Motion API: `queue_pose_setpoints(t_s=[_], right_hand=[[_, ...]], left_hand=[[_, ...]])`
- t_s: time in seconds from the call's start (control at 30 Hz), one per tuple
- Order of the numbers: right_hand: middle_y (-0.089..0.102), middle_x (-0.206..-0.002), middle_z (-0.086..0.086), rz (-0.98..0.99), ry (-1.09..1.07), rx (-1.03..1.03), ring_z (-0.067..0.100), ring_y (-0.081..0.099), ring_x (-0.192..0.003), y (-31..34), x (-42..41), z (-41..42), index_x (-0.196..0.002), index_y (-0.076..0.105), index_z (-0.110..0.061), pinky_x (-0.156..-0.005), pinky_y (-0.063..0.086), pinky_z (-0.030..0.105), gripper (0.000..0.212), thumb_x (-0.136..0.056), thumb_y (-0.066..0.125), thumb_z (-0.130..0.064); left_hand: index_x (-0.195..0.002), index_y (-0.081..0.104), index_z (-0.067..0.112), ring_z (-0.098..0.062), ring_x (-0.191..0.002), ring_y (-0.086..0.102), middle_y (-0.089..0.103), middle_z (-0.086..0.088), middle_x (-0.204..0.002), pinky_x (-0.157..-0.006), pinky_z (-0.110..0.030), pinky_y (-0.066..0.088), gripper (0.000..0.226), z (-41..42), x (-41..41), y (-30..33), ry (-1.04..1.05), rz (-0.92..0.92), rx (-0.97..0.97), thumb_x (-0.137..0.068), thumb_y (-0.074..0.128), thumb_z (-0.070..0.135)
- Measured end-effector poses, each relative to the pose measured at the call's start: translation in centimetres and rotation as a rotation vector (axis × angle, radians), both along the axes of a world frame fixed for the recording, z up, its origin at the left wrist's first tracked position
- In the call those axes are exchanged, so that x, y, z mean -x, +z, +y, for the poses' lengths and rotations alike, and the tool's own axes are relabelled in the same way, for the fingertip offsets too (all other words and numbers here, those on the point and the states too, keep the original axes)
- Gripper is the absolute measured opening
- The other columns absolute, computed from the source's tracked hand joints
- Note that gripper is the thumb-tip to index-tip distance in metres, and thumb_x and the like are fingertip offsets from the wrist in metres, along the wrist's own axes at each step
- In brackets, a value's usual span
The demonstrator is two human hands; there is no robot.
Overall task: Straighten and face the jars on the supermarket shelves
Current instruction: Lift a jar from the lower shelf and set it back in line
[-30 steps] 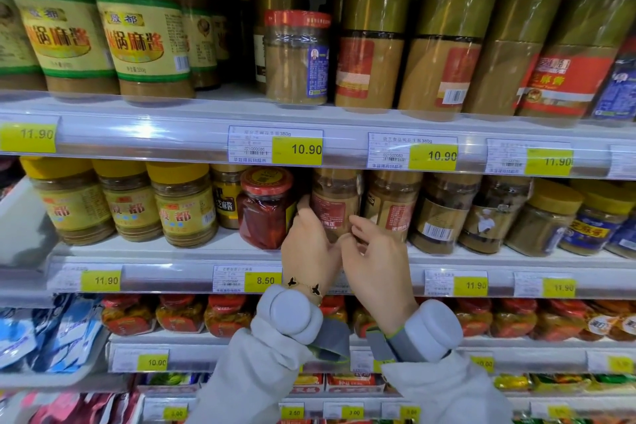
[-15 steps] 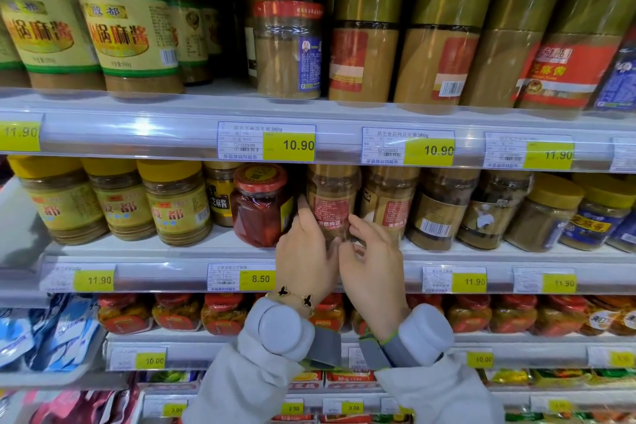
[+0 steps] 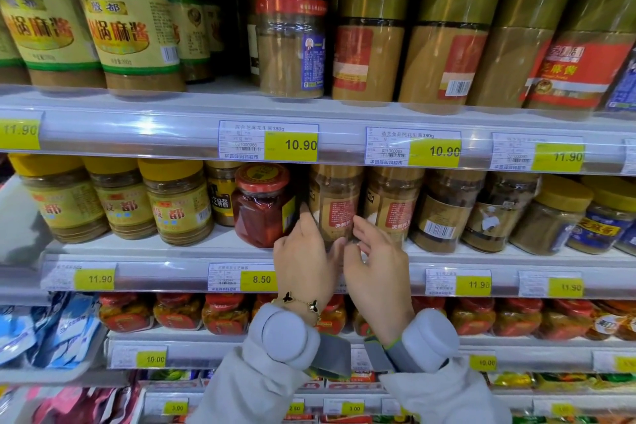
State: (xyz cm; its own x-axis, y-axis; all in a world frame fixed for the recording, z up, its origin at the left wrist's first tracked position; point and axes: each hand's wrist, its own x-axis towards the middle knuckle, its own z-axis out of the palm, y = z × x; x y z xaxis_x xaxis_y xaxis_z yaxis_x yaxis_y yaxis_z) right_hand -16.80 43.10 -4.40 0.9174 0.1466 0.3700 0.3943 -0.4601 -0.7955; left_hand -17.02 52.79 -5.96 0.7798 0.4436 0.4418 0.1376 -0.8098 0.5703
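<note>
A tall clear jar of tan paste point(image 3: 335, 203) with a red label stands on the middle shelf point(image 3: 155, 248), its label almost facing front. My left hand point(image 3: 304, 258) grips the jar's lower left side. My right hand point(image 3: 377, 265) holds its lower right side with curled fingers. A matching jar point(image 3: 392, 206) stands right beside it. To the left sits a red chilli jar point(image 3: 263, 206) with a red lid.
Yellow-lidded jars point(image 3: 175, 200) fill the middle shelf's left, and darker jars point(image 3: 444, 210) its right. The top shelf carries big gold-lidded jars point(image 3: 371, 31), some turned sideways. Red-lidded jars point(image 3: 223, 313) line the shelf below. Price tags point(image 3: 290, 144) run along the shelf edges.
Both hands have turned the tan jar, so its red label has come round toward the front. The camera has shifted slightly.
</note>
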Motion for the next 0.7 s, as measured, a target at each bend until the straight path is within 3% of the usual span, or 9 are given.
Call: queue_pose_setpoints(t_s=[0.1,0.27,0.4,0.53,0.7], right_hand=[[0.053,-0.134,0.009,0.006,0.015,0.026,0.019,0.049,-0.123,0.1,-0.2,-0.1,-0.134,0.046,-0.011,-0.104,0.039,0.037,0.045,-0.088,0.047,-0.012],[0.049,-0.137,0.010,-0.020,0.028,0.096,0.022,0.049,-0.123,0.1,-0.2,-0.1,-0.137,0.040,-0.009,-0.103,0.040,0.038,0.049,-0.089,0.046,-0.011],[0.056,-0.128,0.012,-0.048,-0.007,0.100,0.022,0.054,-0.115,0.0,-0.3,-0.3,-0.128,0.052,-0.008,-0.098,0.043,0.039,0.042,-0.087,0.047,-0.010],[0.057,-0.126,0.012,-0.048,0.000,0.104,0.022,0.054,-0.115,0.0,-0.3,-0.5,-0.129,0.051,-0.009,-0.098,0.044,0.039,0.043,-0.086,0.047,-0.009],[0.052,-0.134,0.011,-0.029,0.036,0.157,0.022,0.050,-0.121,0.1,-0.4,-0.4,-0.138,0.040,-0.009,-0.101,0.041,0.035,0.050,-0.088,0.046,-0.010]], left_hand=[[-0.136,0.035,0.006,-0.027,-0.110,0.054,0.059,-0.009,-0.121,-0.088,-0.032,0.031,0.069,-0.2,0.0,-0.1,0.048,-0.015,0.054,-0.082,0.062,0.042],[-0.134,0.039,0.001,-0.029,-0.114,0.051,0.055,-0.014,-0.125,-0.093,-0.036,0.032,0.068,-1.0,0.5,-0.4,0.099,-0.030,-0.027,-0.082,0.062,0.040],[-0.140,0.027,0.005,-0.024,-0.117,0.047,0.050,-0.008,-0.127,-0.091,-0.032,0.031,0.072,-0.5,0.2,-0.1,0.081,0.023,-0.086,-0.087,0.052,0.047],[-0.143,0.015,0.005,-0.021,-0.117,0.047,0.051,-0.006,-0.125,-0.093,-0.031,0.027,0.076,-0.5,-0.2,0.0,-0.013,0.027,-0.006,-0.089,0.052,0.042],[-0.139,0.027,0.005,-0.024,-0.116,0.049,0.054,-0.009,-0.126,-0.095,-0.031,0.025,0.075,-1.0,0.2,-0.1,0.059,-0.014,0.069,-0.082,0.062,0.039]])
